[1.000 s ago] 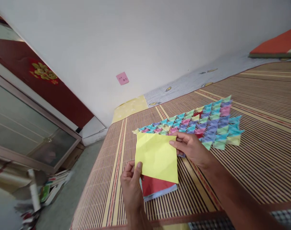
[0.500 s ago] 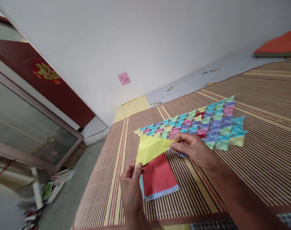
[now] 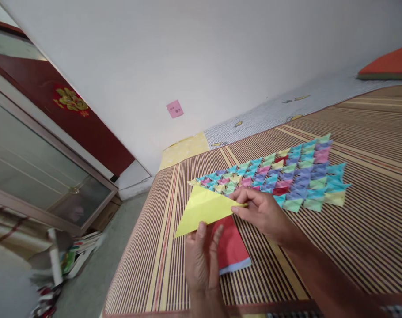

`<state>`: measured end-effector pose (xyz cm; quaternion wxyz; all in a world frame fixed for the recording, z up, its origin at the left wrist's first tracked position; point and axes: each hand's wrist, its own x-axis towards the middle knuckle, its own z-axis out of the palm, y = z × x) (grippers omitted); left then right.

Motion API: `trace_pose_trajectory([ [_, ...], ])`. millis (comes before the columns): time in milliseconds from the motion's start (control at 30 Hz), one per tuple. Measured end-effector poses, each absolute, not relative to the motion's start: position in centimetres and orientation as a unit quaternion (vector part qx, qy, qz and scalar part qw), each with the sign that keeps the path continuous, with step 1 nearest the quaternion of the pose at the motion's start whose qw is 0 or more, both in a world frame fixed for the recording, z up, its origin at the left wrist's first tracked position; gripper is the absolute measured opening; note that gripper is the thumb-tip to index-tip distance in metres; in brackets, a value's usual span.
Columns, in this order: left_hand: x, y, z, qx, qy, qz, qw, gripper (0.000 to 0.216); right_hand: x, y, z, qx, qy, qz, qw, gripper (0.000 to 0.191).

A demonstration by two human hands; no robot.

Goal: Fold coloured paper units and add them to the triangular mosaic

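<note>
As I log it from my remote seat, beginning at the grip: right hand [image 3: 259, 214], thumb and fingers pinched together on the right-hand corner of a yellow paper [image 3: 204, 207]. Left hand [image 3: 202, 254], thumb at the lower edge of the same paper, index finger apart from it; whether this second grip is clamped I cannot tell, the other fingers being partly hidden. Yellow paper: one piece, plain, triangular in outline, raised in front of the stack below. Red sheet [image 3: 234, 243]: one, flat, partly covered in my view by the left hand, a light blue edge [image 3: 236, 266] showing under its near side. Beyond the hands, folded paper pieces [image 3: 303, 176]: many, pointed, set in close rows, in turquoise, green, violet, pink, red and yellow. Beneath all, a striped mat [image 3: 148, 265], tan and dark, with broader bands. Along its far side, a yellow cloth [image 3: 184, 151] and a checked cloth [image 3: 260, 120]. At far upper right, an orange-red item [image 3: 388, 64] with a green lower edge. On the white wall [image 3: 221, 57], a pink note [image 3: 174, 109], its writing too small for me to read.
</note>
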<state>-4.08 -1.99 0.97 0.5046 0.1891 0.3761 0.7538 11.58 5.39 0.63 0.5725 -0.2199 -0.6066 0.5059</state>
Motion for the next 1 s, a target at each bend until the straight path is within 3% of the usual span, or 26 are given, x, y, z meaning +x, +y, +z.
trace_pose_trajectory([
  [167,-3.7,-1.8,1.0,0.143,0.391,0.769,0.485,0.031,11.0,5.2,0.2,-0.242,-0.644,0.492,0.533,0.008],
  [267,-3.6,-1.8,1.0,0.162,0.404,0.771,0.464,0.029,10.7,5.3,0.1,-0.291,-0.628,0.518,0.502,0.032],
  [400,-3.1,-1.8,0.7,0.218,0.412,0.748,0.473,0.03,10.5,5.1,-0.1,-0.282,-0.624,0.553,0.475,0.019],
  [600,-2.6,-1.5,0.1,0.263,0.439,0.739,0.439,0.037,10.3,4.6,0.5,-0.236,-0.619,0.596,0.454,0.023],
  [1000,-1.0,-1.5,0.1,0.246,0.402,0.73,0.495,0.038,10.5,4.4,1.0,-0.282,-0.621,0.526,0.508,0.029],
])
